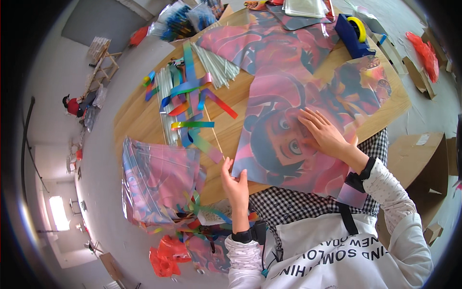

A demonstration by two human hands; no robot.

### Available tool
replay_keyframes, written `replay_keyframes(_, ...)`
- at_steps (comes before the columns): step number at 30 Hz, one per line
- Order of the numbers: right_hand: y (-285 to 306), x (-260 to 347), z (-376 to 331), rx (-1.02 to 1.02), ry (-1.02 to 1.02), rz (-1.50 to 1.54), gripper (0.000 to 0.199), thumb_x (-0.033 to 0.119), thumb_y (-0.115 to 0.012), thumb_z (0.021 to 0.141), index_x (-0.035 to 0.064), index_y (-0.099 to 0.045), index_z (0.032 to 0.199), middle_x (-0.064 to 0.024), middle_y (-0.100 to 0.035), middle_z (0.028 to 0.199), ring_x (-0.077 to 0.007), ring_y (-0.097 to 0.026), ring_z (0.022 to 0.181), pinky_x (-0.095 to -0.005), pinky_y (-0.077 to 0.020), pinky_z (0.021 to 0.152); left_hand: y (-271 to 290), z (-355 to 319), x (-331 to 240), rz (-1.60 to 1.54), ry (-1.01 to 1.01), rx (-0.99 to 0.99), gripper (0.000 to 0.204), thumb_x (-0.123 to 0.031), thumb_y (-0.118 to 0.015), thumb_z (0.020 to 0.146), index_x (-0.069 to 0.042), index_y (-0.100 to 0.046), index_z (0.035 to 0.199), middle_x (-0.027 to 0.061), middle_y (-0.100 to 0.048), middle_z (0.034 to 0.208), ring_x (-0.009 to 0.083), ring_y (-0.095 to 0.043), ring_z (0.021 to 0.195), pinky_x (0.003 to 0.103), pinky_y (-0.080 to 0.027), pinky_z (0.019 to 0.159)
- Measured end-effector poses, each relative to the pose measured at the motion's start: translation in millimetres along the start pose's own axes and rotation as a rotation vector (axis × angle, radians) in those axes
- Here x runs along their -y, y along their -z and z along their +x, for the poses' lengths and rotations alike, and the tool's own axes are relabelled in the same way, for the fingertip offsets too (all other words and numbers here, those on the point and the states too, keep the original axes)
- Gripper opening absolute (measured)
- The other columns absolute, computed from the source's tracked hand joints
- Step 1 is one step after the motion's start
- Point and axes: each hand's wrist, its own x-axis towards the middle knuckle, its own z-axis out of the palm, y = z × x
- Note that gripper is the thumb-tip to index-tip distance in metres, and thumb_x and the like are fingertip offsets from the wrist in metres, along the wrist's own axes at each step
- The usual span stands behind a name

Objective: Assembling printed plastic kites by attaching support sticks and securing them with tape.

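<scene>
Sheet of pink cartoon print (292,166) lies along the worktop's (139,115) near edge, partly overhanging it. The right hand (325,136) rests palm down on the print, fingers extended. Well apart from it, the left hand (236,185) is by the sheet's near left corner; a thin stick (215,132) reaches its fingertips, though from here I can't tell whether they grip it. Rainbow ribbons (195,124) lie toward the left edge; a blue tape dispenser (347,36) stands near the far right edge.
</scene>
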Motion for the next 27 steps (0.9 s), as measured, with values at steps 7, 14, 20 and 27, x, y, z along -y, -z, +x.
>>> replay_keyframes(7,-7,8,3,0.073,-0.007,-0.166,0.067,0.04,-0.056,0.089,0.0089,-0.032,0.144,-0.0081,-0.03,0.151,-0.0242,-0.023,0.142,-0.0416,-0.018,0.117,4,1,13,0.173,-0.097,-0.053,0.059,0.001,-0.068,0.081,-0.002,-0.041,0.133,0.0151,-0.05,0.128,0.0189,-0.058,0.087,0.028,-0.05,0.069)
replay_keyframes(14,-5,-4,6,0.052,-0.002,-0.201,0.063,0.039,-0.054,0.091,0.0108,-0.034,0.144,-0.0073,-0.033,0.15,-0.0243,-0.024,0.141,-0.0423,-0.0177,0.117,-11,6,-4,0.415,-0.287,-0.214,0.059,0.0,-0.068,0.079,-0.001,-0.043,0.132,0.0191,-0.049,0.128,0.0284,-0.055,0.102,0.036,-0.048,0.085)
replay_keyframes(20,-5,0,6,0.047,-0.02,-0.197,0.061,0.034,-0.055,0.09,0.0097,-0.037,0.142,-0.0096,-0.033,0.149,-0.0261,-0.025,0.14,-0.0409,-0.0187,0.117,-48,-6,-18,0.433,-0.561,0.183,0.059,-0.025,-0.059,0.091,-0.002,-0.036,0.141,0.0207,-0.036,0.144,0.0389,-0.032,0.135,0.048,-0.03,0.109)
replay_keyframes(27,-3,2,8,0.066,-0.064,-0.183,0.065,0.038,-0.055,0.089,0.0091,-0.035,0.143,-0.0097,-0.031,0.15,-0.0261,-0.023,0.141,-0.0422,-0.0174,0.117,-73,1,-2,0.697,-0.513,0.178,0.067,-0.043,-0.049,0.093,-0.008,-0.03,0.147,0.0184,-0.024,0.153,0.0359,-0.021,0.142,0.055,-0.019,0.111)
